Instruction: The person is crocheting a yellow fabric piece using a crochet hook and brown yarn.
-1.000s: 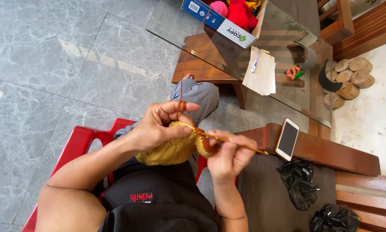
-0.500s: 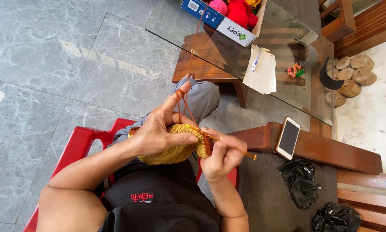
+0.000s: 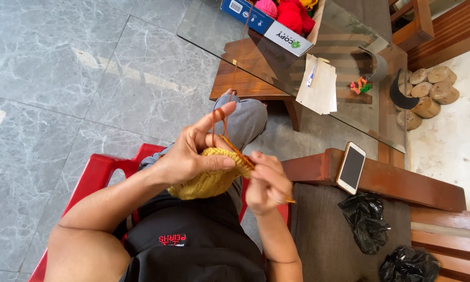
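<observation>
The left hand (image 3: 190, 154) pinches the yellow crochet piece (image 3: 211, 175), its raised forefinger tensioning the yarn strand (image 3: 222, 122). The right hand (image 3: 266, 183) has its grip pressed on the crochet hook (image 3: 240, 154), working the edge.

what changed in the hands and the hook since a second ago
The right hand slid along the hook toward the yellow piece, so little of the hook shows behind it now. The left hand lifted its forefinger, raising the yarn looped over it. Both hands kept their grip on the piece and hook; the phone, papers and box stayed put.
</observation>
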